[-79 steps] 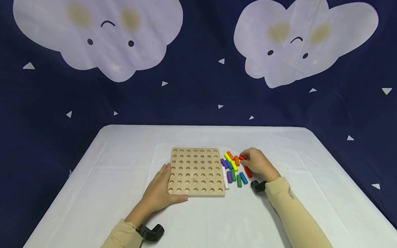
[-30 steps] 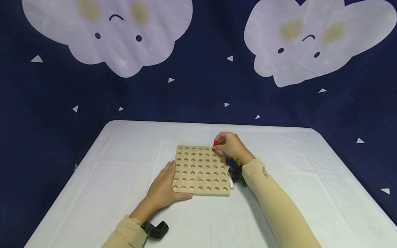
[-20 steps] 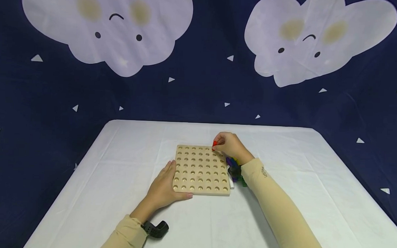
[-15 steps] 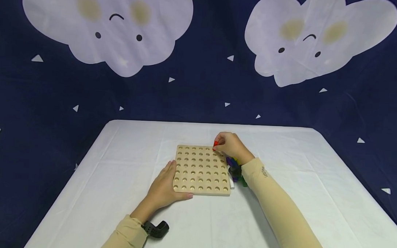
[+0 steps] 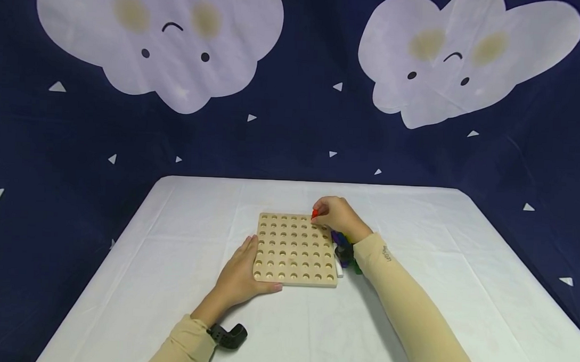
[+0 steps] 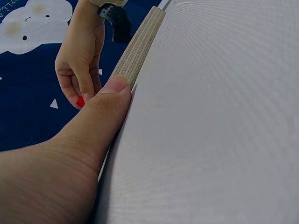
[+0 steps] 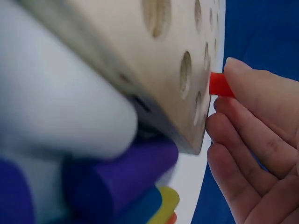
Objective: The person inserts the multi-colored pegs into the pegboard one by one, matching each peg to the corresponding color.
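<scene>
A square wooden pegboard point(image 5: 289, 239) with rows of round holes lies on the table. My left hand point(image 5: 239, 272) rests against its near left corner, straight fingers along the left side and thumb along the front edge. Thumb and fingertips of my right hand point(image 5: 339, 214) pinch a red peg point(image 5: 315, 213) upright at the board's back row, near the back right corner. In the right wrist view the peg's lower end meets the board's surface, and the other fingers curl loosely beside the board's edge. Every hole that shows in the head view is empty.
Right of the board, partly hidden under my right wrist, lie loose pegs: a white peg point(image 5: 339, 269), a green peg point(image 5: 358, 268), a purple peg point(image 7: 140, 172), a yellow peg point(image 7: 167, 198) and others. A white cloth point(image 5: 198, 210) covers the table; a dark blue cloud-print curtain point(image 5: 301, 133) hangs behind.
My right hand took a red peg from the loose pegs and carried it left to the board's back row. Since half a second ago, hand and peg have sunk slightly. The left hand stays against the board.
</scene>
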{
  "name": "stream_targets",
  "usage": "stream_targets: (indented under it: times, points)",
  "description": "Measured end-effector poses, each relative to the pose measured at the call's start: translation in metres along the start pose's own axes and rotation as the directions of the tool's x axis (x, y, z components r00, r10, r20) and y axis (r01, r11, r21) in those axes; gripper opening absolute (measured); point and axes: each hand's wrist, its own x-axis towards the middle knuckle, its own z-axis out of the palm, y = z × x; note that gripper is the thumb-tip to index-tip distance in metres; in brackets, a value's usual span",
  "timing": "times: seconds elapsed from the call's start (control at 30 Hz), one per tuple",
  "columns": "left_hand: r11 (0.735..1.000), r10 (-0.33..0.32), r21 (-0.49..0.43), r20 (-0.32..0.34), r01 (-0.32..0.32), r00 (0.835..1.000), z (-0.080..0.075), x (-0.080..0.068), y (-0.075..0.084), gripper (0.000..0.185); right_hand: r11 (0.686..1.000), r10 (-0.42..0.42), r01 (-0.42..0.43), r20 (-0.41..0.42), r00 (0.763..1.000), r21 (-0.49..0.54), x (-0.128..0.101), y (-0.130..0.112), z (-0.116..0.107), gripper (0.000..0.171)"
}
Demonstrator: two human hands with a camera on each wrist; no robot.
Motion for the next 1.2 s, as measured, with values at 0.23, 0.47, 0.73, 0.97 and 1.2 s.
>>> stream_targets:
  times: [0.23,0.47,0.73,0.97,1.2]
  points:
    - [1.0,0.004,0.014,-0.001,-0.004,1.0,0.001,0.0,0.0,0.139,0.996,-0.034,0.038,-0.044,0.998,0.076,-0.018,0.007,-0.018,0.038]
    - [1.0,-0.001,0.014,0.025,0.0,1.0,0.0,0.001,0.002,0.141,0.972,0.026,0.0,-0.109,0.994,0.237,-0.049,0.033,-0.042,0.042]
    - [1.0,-0.001,0.019,0.035,0.0,0.999,-0.001,0.003,0.001,0.141,0.968,0.128,-0.111,-0.06,0.99,0.223,-0.096,0.071,-0.057,0.041]
    - [1.0,-0.011,0.013,0.042,0.01,0.999,-0.002,0.005,-0.001,0.139,0.978,0.127,-0.119,-0.036,0.991,0.171,-0.125,0.094,-0.056,0.045]
    - [1.0,0.001,-0.001,0.05,-0.001,0.999,0.0,0.007,-0.003,0.14,0.987,0.127,-0.125,-0.014,0.992,0.103,-0.131,0.094,-0.049,0.05]
